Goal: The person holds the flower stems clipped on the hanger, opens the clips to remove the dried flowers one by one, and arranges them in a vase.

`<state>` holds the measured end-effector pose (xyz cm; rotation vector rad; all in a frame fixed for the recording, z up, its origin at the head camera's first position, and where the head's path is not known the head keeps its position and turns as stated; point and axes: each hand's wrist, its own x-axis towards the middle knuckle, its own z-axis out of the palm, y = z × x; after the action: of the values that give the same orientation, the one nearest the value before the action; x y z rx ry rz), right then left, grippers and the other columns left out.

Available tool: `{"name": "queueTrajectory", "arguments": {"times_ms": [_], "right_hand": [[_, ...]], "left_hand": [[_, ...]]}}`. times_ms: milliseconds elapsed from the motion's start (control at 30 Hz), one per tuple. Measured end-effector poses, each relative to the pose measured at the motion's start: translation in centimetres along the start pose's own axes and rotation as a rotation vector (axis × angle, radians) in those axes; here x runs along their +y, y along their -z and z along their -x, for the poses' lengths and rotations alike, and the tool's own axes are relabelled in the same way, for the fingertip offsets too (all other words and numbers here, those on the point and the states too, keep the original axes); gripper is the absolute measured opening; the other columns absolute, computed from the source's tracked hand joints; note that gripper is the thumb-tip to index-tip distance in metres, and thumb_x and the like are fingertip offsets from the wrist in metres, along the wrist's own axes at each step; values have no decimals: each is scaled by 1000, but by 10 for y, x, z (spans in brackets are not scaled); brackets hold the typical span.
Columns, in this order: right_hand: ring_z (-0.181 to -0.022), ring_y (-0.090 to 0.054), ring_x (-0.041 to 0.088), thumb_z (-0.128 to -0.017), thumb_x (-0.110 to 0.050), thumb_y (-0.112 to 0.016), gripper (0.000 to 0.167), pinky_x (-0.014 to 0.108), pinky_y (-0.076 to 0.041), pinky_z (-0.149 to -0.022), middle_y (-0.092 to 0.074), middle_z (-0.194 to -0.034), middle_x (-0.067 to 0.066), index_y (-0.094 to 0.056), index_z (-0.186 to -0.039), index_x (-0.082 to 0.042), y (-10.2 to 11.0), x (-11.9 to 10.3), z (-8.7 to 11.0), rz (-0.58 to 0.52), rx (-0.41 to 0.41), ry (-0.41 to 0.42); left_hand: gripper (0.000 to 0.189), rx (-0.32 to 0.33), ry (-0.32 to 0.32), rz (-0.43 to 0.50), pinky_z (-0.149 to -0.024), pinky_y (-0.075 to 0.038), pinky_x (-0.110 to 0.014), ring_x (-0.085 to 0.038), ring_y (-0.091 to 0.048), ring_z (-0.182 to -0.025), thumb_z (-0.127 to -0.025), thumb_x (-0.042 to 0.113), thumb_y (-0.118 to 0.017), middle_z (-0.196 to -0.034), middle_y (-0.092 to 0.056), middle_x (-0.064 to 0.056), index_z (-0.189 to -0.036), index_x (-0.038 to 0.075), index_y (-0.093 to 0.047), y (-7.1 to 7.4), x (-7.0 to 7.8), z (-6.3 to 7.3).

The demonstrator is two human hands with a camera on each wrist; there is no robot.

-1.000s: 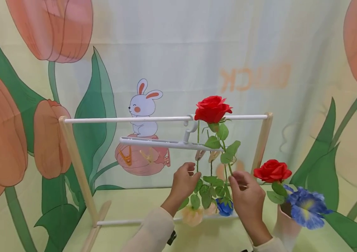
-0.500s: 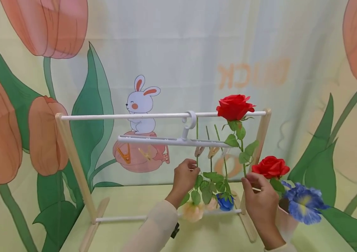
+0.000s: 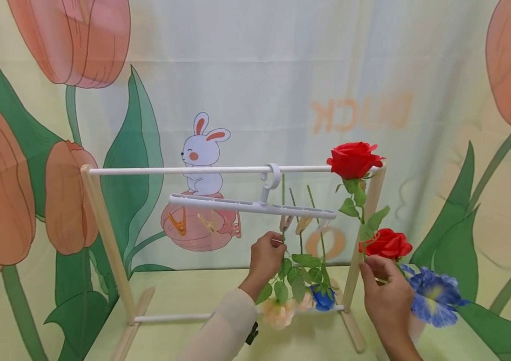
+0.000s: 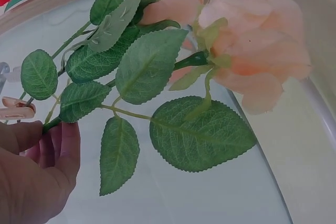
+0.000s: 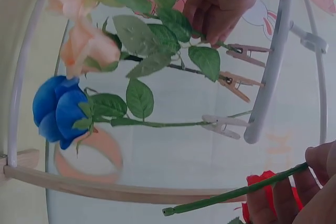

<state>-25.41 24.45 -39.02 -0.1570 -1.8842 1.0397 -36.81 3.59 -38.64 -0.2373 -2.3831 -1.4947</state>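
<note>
My right hand (image 3: 387,291) pinches the green stem (image 5: 231,196) of an upright red rose (image 3: 355,160), whose bloom overlaps the right end of the rack. My left hand (image 3: 266,258) pinches the stem of a peach rose (image 4: 257,45), which hangs bloom down from a clothespin (image 3: 286,222) on a grey hanger (image 3: 255,206). Beside it, a second peach rose (image 5: 89,51) and a blue rose (image 5: 60,111) hang upside down from clothespins of their own. Toward the hanger's left end, an orange clothespin (image 3: 177,223) and a yellow clothespin (image 3: 207,222) hold nothing.
The hanger hooks over the white top bar (image 3: 183,171) of a wooden-legged rack (image 3: 110,245) on a pale green table (image 3: 183,291). Behind my right hand, a vase (image 3: 415,331) holds another red rose (image 3: 388,243) and a blue iris (image 3: 433,296). A printed curtain hangs behind.
My right hand has carried the red rose rightward, away from the hanging flowers and toward the vase. My left hand stays at the peach rose's stem.
</note>
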Motion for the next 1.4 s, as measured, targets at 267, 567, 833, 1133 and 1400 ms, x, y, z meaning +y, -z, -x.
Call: {"name": "queueTrajectory", "arguments": {"times_ms": [267,567,833,1133,1400], "right_hand": [[-72,-47,-29,-91,-18,-77,16,1,-41,-62,-76,-91,8,-74,-103,-8,15,10,-11,56,16,-62],[-73,-43,-28,-95,-27,-71,21,5,-37,-61,-74,-96,3,-74,-109,-11,29,19,-23,130,66,-136],[-73,-45,-25,-96,-28,-69,24,4,-37,-60,-70,-94,-13,-73,-111,-9,39,17,-36,108,109,-171],[-71,-46,-27,-95,-22,-71,22,2,-37,-61,-46,-81,-45,-73,-111,-7,49,29,-36,88,131,-184],[-69,-45,-26,-93,-24,-69,25,7,-36,-64,-48,-81,-40,-72,-110,-6,49,38,-31,125,151,-239]], "left_hand": [[12,-18,-7,-2,-67,-54,-28,-16,-70,-78,-91,9,-70,-91,-76,-9,-103,8,-70,2,0,1],[12,-37,15,3,-64,-54,-26,-14,-69,-74,-91,8,-70,-91,-76,-9,-103,6,-70,4,1,6],[11,-33,3,15,-62,-54,-24,-13,-69,-73,-90,7,-69,-89,-76,-9,-101,7,-69,9,2,8],[12,-56,17,13,-61,-54,-24,-13,-69,-75,-90,8,-69,-90,-76,-8,-102,7,-70,8,4,9],[13,-71,22,22,-61,-56,-26,-14,-69,-75,-91,8,-70,-90,-75,-8,-103,6,-70,9,7,9]]}}
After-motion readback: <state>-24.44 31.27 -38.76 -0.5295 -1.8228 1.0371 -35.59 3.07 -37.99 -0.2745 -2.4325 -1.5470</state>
